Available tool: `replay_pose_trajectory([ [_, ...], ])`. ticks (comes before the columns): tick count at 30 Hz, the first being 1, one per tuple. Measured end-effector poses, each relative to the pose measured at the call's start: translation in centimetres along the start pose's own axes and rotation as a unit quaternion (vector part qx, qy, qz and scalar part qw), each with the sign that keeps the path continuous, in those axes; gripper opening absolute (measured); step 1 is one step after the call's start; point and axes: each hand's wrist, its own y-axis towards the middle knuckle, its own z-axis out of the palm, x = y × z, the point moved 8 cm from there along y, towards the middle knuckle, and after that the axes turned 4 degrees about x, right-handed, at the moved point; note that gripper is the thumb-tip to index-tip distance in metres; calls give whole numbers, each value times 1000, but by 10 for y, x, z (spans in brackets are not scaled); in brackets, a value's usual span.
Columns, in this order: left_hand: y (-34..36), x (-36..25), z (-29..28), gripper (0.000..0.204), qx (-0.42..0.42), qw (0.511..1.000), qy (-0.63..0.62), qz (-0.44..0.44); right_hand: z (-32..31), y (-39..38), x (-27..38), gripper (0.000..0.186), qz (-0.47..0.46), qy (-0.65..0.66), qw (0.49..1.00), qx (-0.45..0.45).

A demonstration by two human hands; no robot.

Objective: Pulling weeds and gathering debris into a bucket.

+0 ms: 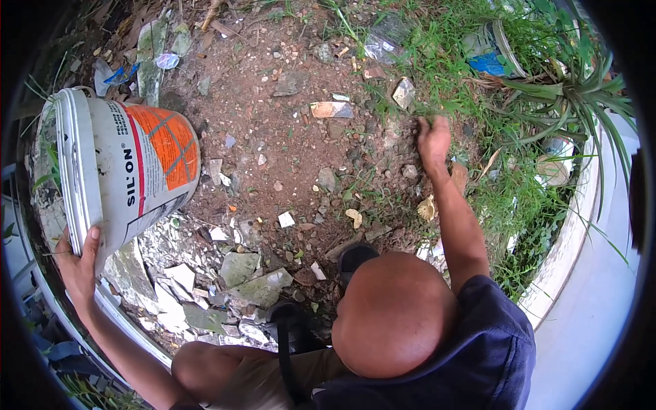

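My left hand (78, 263) grips the lower rim of a white plastic bucket (113, 167) with an orange label. The bucket is tipped on its side at the left, its mouth turned to the left. My right hand (434, 139) reaches out at arm's length to the far edge of the bare brown soil (287, 130). Its fingers are curled shut around a thin tuft of grass (418, 115) where the green patch begins. Below the camera I see the top of a bare head (393, 314) and a dark blue shirt shoulder (485, 342).
Broken pale tile shards (239, 270) lie heaped in front of a bent knee (205, 362). Stones and litter scatter over the soil. A spiky plant (567, 96) and grass fill the right. A white curved rim (581, 239) bounds the bed on both sides.
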Motion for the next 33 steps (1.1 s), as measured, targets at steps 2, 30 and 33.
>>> replay_pose_trajectory([
  [2,3,12,1,68,6,1000,-29,9,-18,-1,-14,15,31,-4,1000,-5],
  [30,4,11,-9,69,4,1000,5,7,-6,22,51,23,-51,10,997,65],
  [33,2,7,-14,69,-12,1000,25,4,12,14,71,25,-102,4,986,133],
])
